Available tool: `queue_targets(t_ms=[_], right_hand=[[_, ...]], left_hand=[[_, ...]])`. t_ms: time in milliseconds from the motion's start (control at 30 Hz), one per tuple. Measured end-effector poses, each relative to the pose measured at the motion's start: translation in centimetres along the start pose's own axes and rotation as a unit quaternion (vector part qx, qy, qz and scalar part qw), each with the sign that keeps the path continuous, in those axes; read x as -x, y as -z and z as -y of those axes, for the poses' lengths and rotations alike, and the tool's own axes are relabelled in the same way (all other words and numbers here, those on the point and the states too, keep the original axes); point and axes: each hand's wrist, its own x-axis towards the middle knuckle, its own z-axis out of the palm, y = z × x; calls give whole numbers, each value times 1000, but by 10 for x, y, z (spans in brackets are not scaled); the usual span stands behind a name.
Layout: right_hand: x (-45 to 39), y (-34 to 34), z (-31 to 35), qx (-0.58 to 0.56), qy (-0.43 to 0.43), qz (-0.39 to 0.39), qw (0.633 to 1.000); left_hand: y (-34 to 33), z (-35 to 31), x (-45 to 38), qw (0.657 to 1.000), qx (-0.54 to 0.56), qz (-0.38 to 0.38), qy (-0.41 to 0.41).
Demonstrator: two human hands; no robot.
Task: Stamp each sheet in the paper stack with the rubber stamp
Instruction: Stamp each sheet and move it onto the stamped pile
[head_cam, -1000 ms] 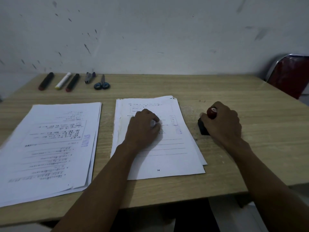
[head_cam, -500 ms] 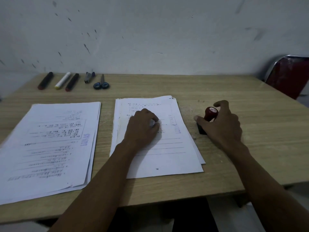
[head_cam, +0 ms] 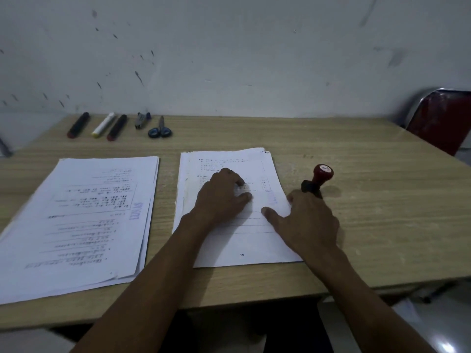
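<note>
At frame centre, the left hand (head_cam: 224, 194) presses curled fingers on the paper stack (head_cam: 237, 240); the right hand (head_cam: 309, 220), open at its edge, lies nearer the upright rubber stamp (head_cam: 317, 180) just beyond.

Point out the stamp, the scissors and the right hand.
stamp (head_cam: 323, 171), head view, on its red knob.
scissors (head_cam: 159, 131), head view, on the blue handle loops.
right hand (head_cam: 309, 220), head view, on the back of the hand.

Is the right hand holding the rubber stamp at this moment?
No. The rubber stamp stands by itself on the table, while the right hand lies with spread fingers at the paper stack's right edge.
</note>
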Motion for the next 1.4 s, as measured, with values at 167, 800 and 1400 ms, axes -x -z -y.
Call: queue_targets(t_ms=[167,800,1400], right_hand=[[3,3,5,2,-34,29,999],[-7,25,18,-350,-10,-30,936],[-1,-3,113,-454,-34,109,883]], left_hand=[[1,0,6,1000,12,13,-7],[27,-7,12,976,131,-171,39],[180,73,61,917,203,-250,235]])
